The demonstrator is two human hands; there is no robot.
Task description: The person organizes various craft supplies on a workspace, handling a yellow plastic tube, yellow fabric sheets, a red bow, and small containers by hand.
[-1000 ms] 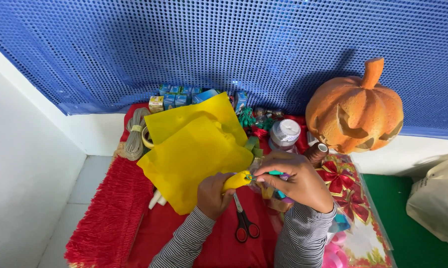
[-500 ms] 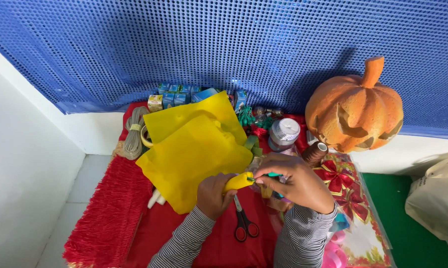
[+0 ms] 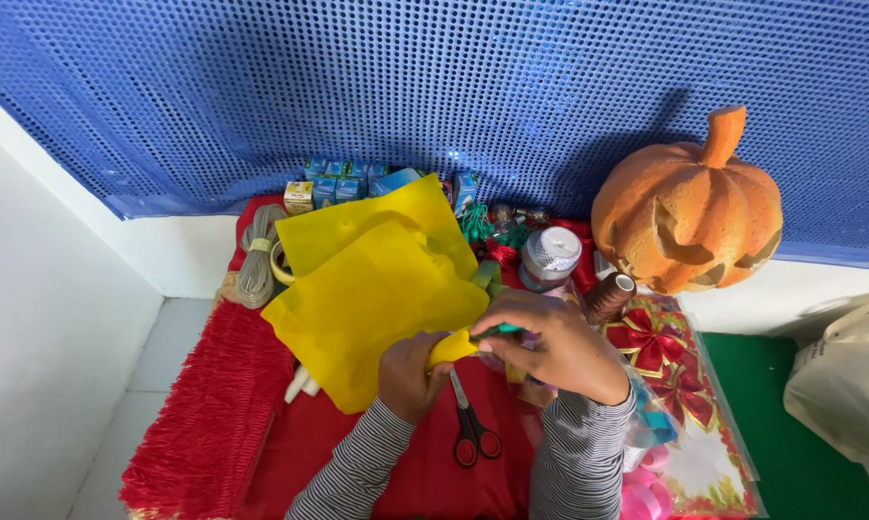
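Observation:
My left hand [image 3: 408, 374] grips a small rolled piece of yellow tissue paper [image 3: 451, 347] just above the red cloth. My right hand [image 3: 555, 347] is closed around the same yellow piece, pinching a thin green stem or wire [image 3: 500, 330] at its end. Two large yellow tissue sheets [image 3: 377, 289] lie spread behind my left hand. Red-handled scissors [image 3: 470, 427] lie on the cloth between my forearms, blades pointing up toward the hands.
A red fringed cloth [image 3: 213, 424] covers the floor against a blue perforated wall. An orange carved pumpkin [image 3: 690, 207] stands at right. A silver ribbon spool [image 3: 548, 255], brown thread spool [image 3: 610, 295], twine coil [image 3: 259, 260], small boxes [image 3: 329, 188], red bows [image 3: 666, 361] and a beige bag [image 3: 844, 385] surround me.

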